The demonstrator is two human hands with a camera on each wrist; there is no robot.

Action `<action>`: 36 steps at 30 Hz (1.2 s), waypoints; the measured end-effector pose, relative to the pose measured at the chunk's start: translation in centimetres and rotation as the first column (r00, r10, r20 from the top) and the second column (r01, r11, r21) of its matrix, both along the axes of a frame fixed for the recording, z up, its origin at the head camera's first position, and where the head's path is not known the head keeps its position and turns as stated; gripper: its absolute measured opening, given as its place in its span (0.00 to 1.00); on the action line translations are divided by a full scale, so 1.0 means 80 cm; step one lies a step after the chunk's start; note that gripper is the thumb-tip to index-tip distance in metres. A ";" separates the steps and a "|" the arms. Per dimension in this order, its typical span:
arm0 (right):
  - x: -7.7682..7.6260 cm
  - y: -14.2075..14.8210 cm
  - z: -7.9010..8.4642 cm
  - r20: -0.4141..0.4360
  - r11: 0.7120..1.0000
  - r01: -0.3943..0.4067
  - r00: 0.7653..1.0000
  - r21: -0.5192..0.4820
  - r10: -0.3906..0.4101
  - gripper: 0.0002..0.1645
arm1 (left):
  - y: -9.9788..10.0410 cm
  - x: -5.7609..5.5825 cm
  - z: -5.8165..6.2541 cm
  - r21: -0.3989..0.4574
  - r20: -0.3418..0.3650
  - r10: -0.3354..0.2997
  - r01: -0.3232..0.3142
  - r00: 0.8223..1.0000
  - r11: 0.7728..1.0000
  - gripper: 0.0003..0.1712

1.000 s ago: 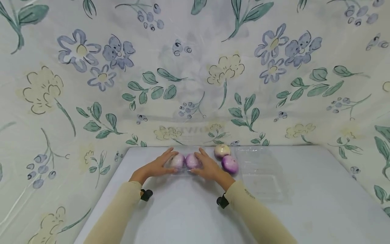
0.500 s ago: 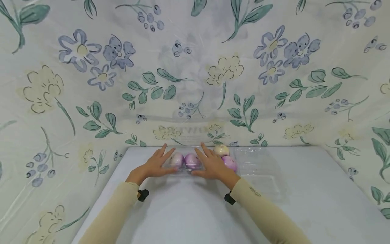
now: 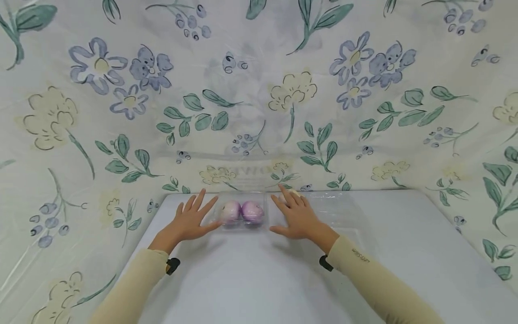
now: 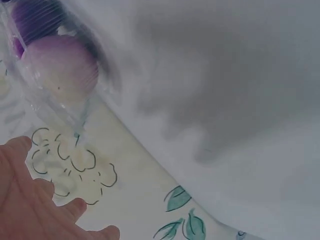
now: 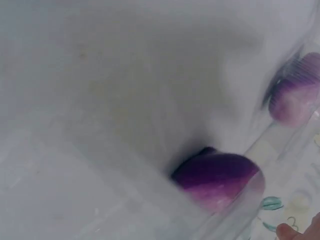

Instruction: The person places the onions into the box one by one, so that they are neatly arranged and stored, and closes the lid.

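Observation:
Two purple-and-white onions [image 3: 252,212] sit side by side in a clear plastic container [image 3: 243,226] at the table's back. My left hand [image 3: 188,221], fingers straight and spread, hovers just left of it, holding nothing. To its right my right hand [image 3: 298,218] is likewise spread and holds nothing. A paler onion [image 3: 294,193] shows partly behind the right fingers. The right wrist view has a loose purple onion [image 5: 222,180], which my right hand hides in the head view. One boxed onion [image 4: 60,67] appears through clear plastic in the left wrist view.
Another clear plastic container [image 3: 356,231] lies on the white table [image 3: 251,279] to the right, partly behind my right arm. A floral sheet [image 3: 251,112] rises along the table's back edge.
Both hands have come off the sides of the container with the two onions. The left moved left, the right moved right, and their fingers spread. The container stays in place.

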State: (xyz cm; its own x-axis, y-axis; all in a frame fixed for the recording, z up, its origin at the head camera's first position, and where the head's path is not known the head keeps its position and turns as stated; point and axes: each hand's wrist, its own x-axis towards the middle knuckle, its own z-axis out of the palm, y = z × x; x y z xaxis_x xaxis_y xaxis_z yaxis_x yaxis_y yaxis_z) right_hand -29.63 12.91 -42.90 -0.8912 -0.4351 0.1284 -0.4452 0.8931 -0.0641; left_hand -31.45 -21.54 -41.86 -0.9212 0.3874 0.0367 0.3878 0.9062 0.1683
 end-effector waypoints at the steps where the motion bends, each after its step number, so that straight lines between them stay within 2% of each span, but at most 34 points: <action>1: 0.000 0.003 0.001 0.003 1.000 0.006 1.000 0.004 -0.006 0.57 | -0.002 0.001 -0.001 0.002 -0.003 0.000 0.000 1.000 1.000 0.50; 7: 0.004 0.021 0.002 0.008 0.999 0.020 1.000 -0.039 -0.019 0.56 | -0.004 0.005 -0.005 0.003 -0.025 -0.004 0.004 1.000 1.000 0.50; 13: 0.009 0.042 -0.002 -0.046 0.997 0.006 0.999 -0.077 -0.010 0.56 | -0.002 0.005 -0.004 0.009 -0.028 -0.007 0.007 1.000 1.000 0.49; 17: 0.016 0.060 -0.004 -0.071 0.997 0.022 0.997 -0.076 -0.028 0.56 | 0.003 0.002 -0.003 0.010 -0.024 -0.019 0.020 1.000 1.000 0.50; 30: 0.034 0.111 -0.003 -0.063 0.994 0.073 0.995 -0.077 -0.078 0.56 | 0.019 -0.004 0.007 -0.017 -0.058 -0.057 0.057 0.997 0.998 0.50; 36: 0.041 0.137 -0.009 -0.071 0.992 0.105 0.991 -0.068 -0.110 0.56 | 0.027 -0.007 0.009 -0.008 -0.037 -0.066 0.066 0.997 0.998 0.51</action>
State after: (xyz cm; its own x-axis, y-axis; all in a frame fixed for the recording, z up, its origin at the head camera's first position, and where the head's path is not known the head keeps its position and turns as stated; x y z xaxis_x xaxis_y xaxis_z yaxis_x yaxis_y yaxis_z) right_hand -26.31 23.85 -43.64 -0.9194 -0.3258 0.2203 -0.3523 0.9313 -0.0929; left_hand -32.05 -19.42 -41.14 -0.8916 0.4477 0.0674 0.4527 0.8795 0.1468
